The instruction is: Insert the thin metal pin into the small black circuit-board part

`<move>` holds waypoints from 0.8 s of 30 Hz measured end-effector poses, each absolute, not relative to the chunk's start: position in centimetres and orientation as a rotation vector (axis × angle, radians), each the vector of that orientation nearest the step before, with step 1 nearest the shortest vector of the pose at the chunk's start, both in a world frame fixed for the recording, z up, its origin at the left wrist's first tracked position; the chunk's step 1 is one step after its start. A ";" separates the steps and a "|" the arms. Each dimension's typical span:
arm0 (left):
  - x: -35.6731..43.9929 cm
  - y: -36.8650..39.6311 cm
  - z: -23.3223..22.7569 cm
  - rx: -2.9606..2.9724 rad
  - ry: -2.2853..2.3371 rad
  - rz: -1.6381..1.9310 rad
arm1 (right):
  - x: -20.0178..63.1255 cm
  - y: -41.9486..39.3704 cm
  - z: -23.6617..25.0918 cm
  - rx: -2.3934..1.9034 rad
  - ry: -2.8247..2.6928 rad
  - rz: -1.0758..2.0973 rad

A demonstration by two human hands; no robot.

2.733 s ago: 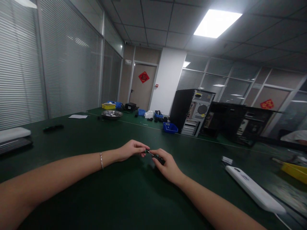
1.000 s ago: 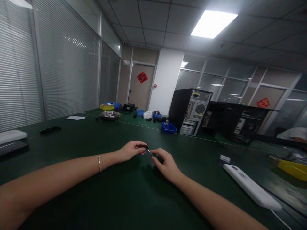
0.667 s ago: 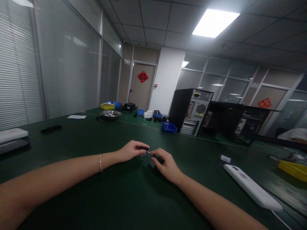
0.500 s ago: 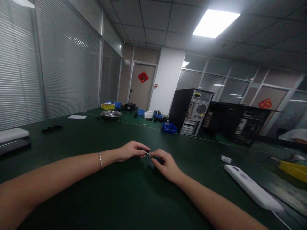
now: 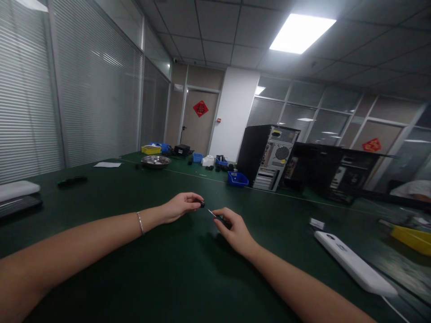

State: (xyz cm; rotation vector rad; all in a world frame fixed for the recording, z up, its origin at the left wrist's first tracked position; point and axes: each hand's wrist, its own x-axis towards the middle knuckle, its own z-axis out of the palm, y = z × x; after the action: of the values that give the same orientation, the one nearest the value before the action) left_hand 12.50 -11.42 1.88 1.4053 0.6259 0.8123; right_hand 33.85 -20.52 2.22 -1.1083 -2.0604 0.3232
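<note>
The left hand (image 5: pixel 180 207) lifts away with its small black piece (image 5: pixel 202 204). A gap opens to the screwdriver (image 5: pixel 217 217) in the right hand (image 5: pixel 235 231).

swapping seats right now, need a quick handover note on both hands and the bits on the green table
Left hand: fingertips pinched on a small black part, held just above the green table.
Right hand: closed around a small tool with a dark handle and a thin metal tip that points toward the left hand.
Part and tip are apart, with a small gap between them.
Done: both pieces are in hand.
Left: nothing shows whether the part is finished; it is too small to read.
Nearby: white power strip to the right, computer towers at the back.
</note>
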 end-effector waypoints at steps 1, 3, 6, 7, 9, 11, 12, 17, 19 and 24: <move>12.4 -11.3 1.9 1.406 0.635 0.821 | 33.9 -20.6 2.3 -1.115 -2.063 0.328; 12.2 -11.1 1.8 1.381 0.644 0.834 | 33.9 -20.6 2.3 -1.124 -2.063 0.340; 12.2 -11.0 1.7 1.286 0.634 0.815 | 34.0 -20.5 2.1 -1.125 -2.052 0.346; 12.2 -11.1 1.6 1.257 0.621 0.800 | 34.0 -20.4 2.1 -1.123 -2.052 0.346; 12.4 -11.3 1.6 1.236 0.581 0.762 | 34.0 -20.4 2.0 -1.115 -2.055 0.347; 12.5 -11.5 1.6 1.261 0.548 0.714 | 34.0 -20.3 1.9 -1.105 -2.054 0.348; 12.6 -11.5 1.5 1.288 0.541 0.688 | 34.0 -20.3 1.9 -1.103 -2.053 0.348; 12.7 -11.5 1.2 1.385 0.547 0.690 | 33.9 -20.2 1.9 -1.120 -2.057 0.329; 12.7 -11.5 1.1 1.381 0.564 0.704 | 33.9 -20.2 2.0 -1.119 -2.060 0.328; 12.8 -10.8 1.4 1.335 0.607 0.813 | 33.9 -20.4 2.1 -1.136 -2.071 0.344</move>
State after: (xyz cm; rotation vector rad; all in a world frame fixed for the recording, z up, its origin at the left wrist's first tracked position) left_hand 12.76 -10.80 1.39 1.3353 0.6068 0.8128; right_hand 33.92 -20.42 2.15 -1.1364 -2.0708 0.3439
